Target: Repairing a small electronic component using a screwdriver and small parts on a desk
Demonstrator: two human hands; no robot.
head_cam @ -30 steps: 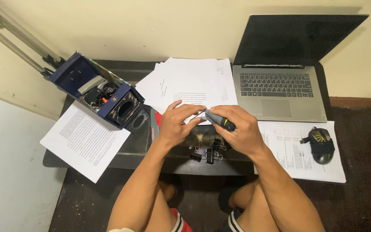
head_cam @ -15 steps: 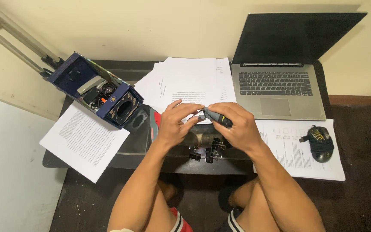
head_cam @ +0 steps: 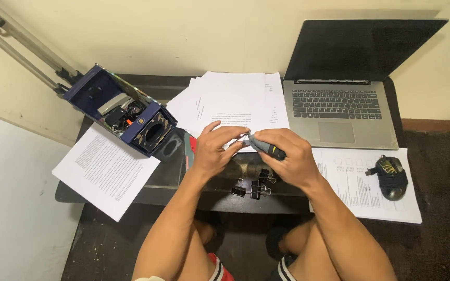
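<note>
Head view. Right hand (head_cam: 290, 158) wraps a small grey tool (head_cam: 265, 146) with a black-and-yellow grip, fingers pressed closed round the grip. The tool's tip points left, toward the near edge of the paper stack (head_cam: 235, 106) at mid-bench. Left hand (head_cam: 215, 148): fingers spread and arched, fingertips resting on that edge right at the tool's tip; what sits under them I cannot tell.

Handling, judged: tool looks light and rigid, the rubbery grip is the place to hold it. Sheets are thin and limp, apt to slide over each other; best pinned flat near the edge.

Binder clips (head_cam: 253, 186) lie at the near bench edge, just under the hands. Blue box (head_cam: 118, 112) at far-left corner, laptop (head_cam: 342, 106) far right, mouse (head_cam: 391, 177) on a sheet at right.
</note>
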